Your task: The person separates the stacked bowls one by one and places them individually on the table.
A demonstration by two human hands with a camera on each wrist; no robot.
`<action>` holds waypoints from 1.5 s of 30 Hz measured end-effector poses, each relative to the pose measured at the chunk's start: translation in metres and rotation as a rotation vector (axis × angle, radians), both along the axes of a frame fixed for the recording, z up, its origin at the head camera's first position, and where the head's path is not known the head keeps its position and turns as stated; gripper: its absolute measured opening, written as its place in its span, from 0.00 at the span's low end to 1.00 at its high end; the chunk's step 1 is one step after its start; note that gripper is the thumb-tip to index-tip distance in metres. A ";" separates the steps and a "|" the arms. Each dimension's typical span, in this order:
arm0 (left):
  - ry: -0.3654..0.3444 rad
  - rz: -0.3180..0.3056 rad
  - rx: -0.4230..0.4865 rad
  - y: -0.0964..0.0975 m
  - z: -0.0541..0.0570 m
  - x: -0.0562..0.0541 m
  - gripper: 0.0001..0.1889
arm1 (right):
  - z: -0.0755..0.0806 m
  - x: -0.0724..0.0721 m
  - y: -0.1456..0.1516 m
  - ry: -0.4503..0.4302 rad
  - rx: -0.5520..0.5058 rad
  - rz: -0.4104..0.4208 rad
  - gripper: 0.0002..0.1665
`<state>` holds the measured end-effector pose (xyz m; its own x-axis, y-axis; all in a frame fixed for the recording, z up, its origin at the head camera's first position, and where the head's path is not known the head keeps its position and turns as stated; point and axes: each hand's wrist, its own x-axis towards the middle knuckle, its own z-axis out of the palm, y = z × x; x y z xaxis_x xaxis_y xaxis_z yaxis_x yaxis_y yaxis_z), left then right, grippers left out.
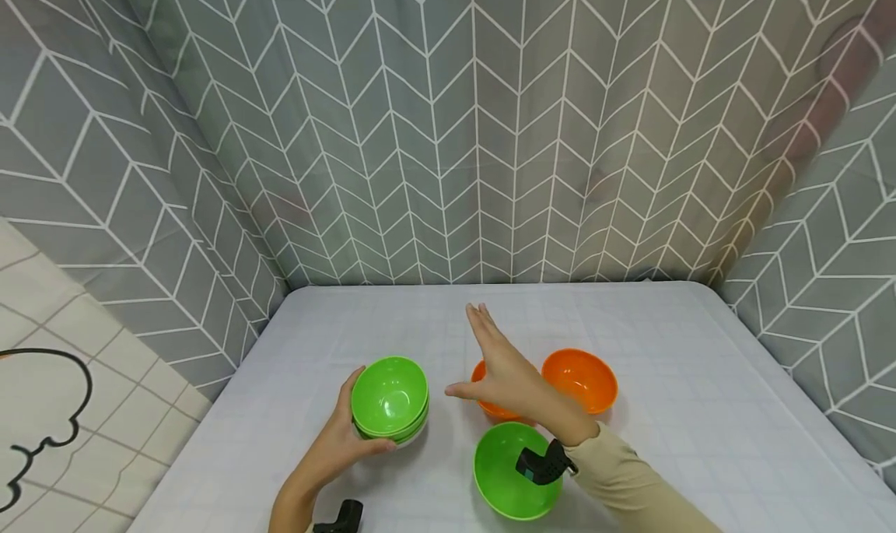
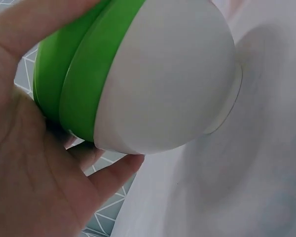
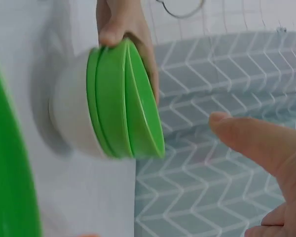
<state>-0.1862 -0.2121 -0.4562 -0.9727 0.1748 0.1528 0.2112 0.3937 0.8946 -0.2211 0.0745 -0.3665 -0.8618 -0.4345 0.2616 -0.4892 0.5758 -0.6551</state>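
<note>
My left hand [image 1: 339,436] grips a stack of nested bowls from its left side, thumb at the near side and fingers around the far side. Green bowls [image 1: 389,393] make up its upper part, and a rounded white bowl [image 2: 172,74] is lowest, close over the tabletop. In the right wrist view the topmost green bowl [image 3: 144,106] sits tilted in the stack. My right hand [image 1: 507,373] holds nothing; its thumb and fingers are spread wide apart. It overlaps an orange bowl [image 1: 493,411] in the head view, hiding much of it.
A second orange bowl [image 1: 579,377] stands right of my right hand. Nearer me, a larger green bowl [image 1: 504,471] lies partly behind the right wrist's black camera [image 1: 546,463]. The white-covered table [image 1: 700,408] meets patterned grey curtains [image 1: 448,167] at its back and sides.
</note>
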 end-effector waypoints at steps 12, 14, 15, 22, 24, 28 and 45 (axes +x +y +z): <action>0.046 -0.019 -0.064 -0.003 -0.004 -0.001 0.63 | -0.009 -0.007 -0.056 0.067 0.224 0.192 0.71; 0.040 -0.016 -0.073 -0.003 -0.004 -0.001 0.63 | -0.011 -0.008 -0.063 0.062 0.257 0.201 0.71; 0.034 -0.012 -0.073 -0.003 -0.005 -0.001 0.63 | -0.011 -0.007 -0.066 0.059 0.270 0.203 0.71; 0.002 0.006 -0.065 -0.001 -0.002 0.000 0.63 | -0.014 -0.005 -0.076 0.069 0.343 0.191 0.69; 0.004 0.007 -0.069 -0.002 -0.002 0.001 0.63 | -0.015 -0.005 -0.078 0.069 0.337 0.196 0.68; 0.009 0.008 -0.070 -0.003 -0.003 0.000 0.63 | -0.018 -0.004 -0.082 0.073 0.333 0.206 0.70; 0.029 0.008 -0.075 -0.003 -0.002 0.000 0.64 | -0.022 0.000 -0.087 0.082 0.277 0.169 0.72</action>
<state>-0.1859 -0.2156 -0.4586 -0.9695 0.1791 0.1676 0.2332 0.4614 0.8560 -0.2214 -0.0123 -0.3885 -0.7523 -0.6340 0.1793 -0.6378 0.6324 -0.4397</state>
